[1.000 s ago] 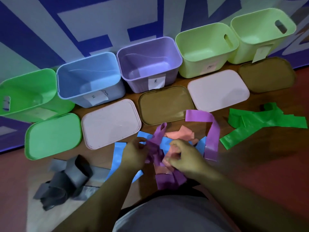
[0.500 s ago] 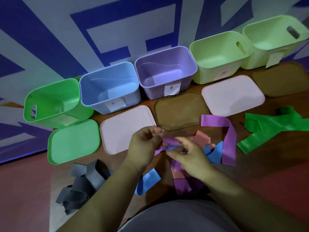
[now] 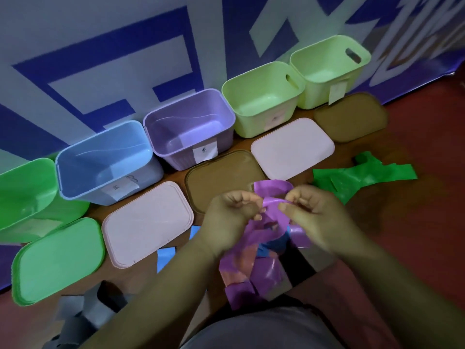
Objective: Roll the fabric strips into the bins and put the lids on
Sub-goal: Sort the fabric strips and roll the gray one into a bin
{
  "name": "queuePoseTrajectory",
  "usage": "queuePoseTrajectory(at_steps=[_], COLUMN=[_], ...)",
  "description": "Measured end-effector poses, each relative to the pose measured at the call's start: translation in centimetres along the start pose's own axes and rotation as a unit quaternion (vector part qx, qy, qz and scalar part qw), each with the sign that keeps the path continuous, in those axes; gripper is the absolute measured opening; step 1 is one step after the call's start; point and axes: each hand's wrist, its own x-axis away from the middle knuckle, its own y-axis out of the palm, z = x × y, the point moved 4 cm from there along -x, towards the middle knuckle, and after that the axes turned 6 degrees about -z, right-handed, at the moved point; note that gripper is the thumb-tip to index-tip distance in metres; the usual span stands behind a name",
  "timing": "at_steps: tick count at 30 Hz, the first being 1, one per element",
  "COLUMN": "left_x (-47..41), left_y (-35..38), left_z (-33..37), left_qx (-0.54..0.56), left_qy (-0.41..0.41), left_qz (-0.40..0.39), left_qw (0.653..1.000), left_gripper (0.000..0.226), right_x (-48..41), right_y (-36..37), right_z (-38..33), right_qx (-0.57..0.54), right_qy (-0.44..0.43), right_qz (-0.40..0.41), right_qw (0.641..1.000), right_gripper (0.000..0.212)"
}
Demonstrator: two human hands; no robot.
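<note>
A purple fabric strip [image 3: 270,197] is held up between both hands, its tail hanging down into a heap of purple, pink and blue strips [image 3: 254,263]. My left hand [image 3: 231,217] pinches one side of the strip and my right hand [image 3: 312,210] pinches the other. Several open bins stand along the wall: a green bin [image 3: 27,197], a blue bin [image 3: 105,159], a purple bin [image 3: 188,127] and two light green bins [image 3: 261,96] [image 3: 329,69]. Lids lie in front of them: a green lid [image 3: 57,260], a pink lid [image 3: 146,222], a brown lid [image 3: 221,177], a second pink lid [image 3: 292,147] and a second brown lid [image 3: 352,117].
Green strips [image 3: 357,177] lie at the right on the red floor. Grey strips [image 3: 85,316] are piled at the lower left. A blue-and-white patterned wall [image 3: 125,59] rises right behind the bins. My lap fills the bottom edge.
Both hands have lifted from the heap and moved right, now holding the purple strip's end up between them. The camera has shifted, so the bins sit further right.
</note>
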Motion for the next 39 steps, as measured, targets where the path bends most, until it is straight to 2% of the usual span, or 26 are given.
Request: queuePoseTrajectory(at_steps=[3, 8, 14, 18, 19, 22, 27, 31, 34, 37, 39], left_x=[-1.7, -3.6, -5.3, -5.5, -5.4, -4.7, -1.9, 0.1, 1.7, 2.8, 3.0], left_y=[2.5, 5.2, 5.5, 3.9, 3.1, 0.4, -1.4, -3.3, -4.7, -5.7, -5.8], left_z=[0.7, 1.4, 0.7, -1.8, -3.1, -6.9, -9.6, -12.3, -14.3, -16.4, -16.8], left_qx=[-0.004, 0.027, -0.002, 0.013, -0.006, -0.161, -0.293, -0.294, -0.339, -0.361, -0.343], left_qy=[-0.006, -0.008, -0.015, -0.047, -0.053, -0.067, -0.073, -0.143, -0.153, -0.166, -0.161], left_qz=[-0.029, -0.042, -0.019, 0.022, 0.04, 0.091, 0.107, 0.125, 0.151, 0.149, 0.128], left_qw=[1.0, 0.999, 1.0, 0.999, 0.998, 0.98, 0.947, 0.937, 0.916, 0.906, 0.917], left_gripper=[0.012, 0.015, 0.015, 0.015, 0.013, 0.009, 0.031, 0.022, 0.026, 0.024, 0.021], right_x=[-0.3, -0.7, -3.2, -5.6, -5.7, -5.2, -2.5, -0.7, 0.2, 1.3, 1.6], right_y=[-3.1, -6.8, -8.6, -8.1, -7.8, -6.7, -2.5, 1.6, 4.4, 6.3, 7.2], right_z=[-0.3, -0.4, 3.6, 7.3, 8.0, 10.0, 11.0, 10.9, 11.1, 11.7, 11.7], right_qx=[0.006, 0.034, 0.148, 0.212, 0.221, 0.249, 0.245, 0.247, 0.259, 0.279, 0.293], right_qy=[0.004, 0.009, 0.084, 0.151, 0.166, 0.182, 0.124, 0.106, 0.076, 0.015, -0.034], right_qz=[0.034, 0.039, 0.067, 0.038, 0.032, 0.043, 0.019, -0.088, -0.164, -0.173, -0.165], right_qw=[0.999, 0.999, 0.983, 0.965, 0.961, 0.95, 0.961, 0.959, 0.949, 0.944, 0.941], right_gripper=[0.016, 0.015, 0.023, 0.013, 0.016, 0.037, 0.026, 0.025, 0.023, 0.029, 0.035])
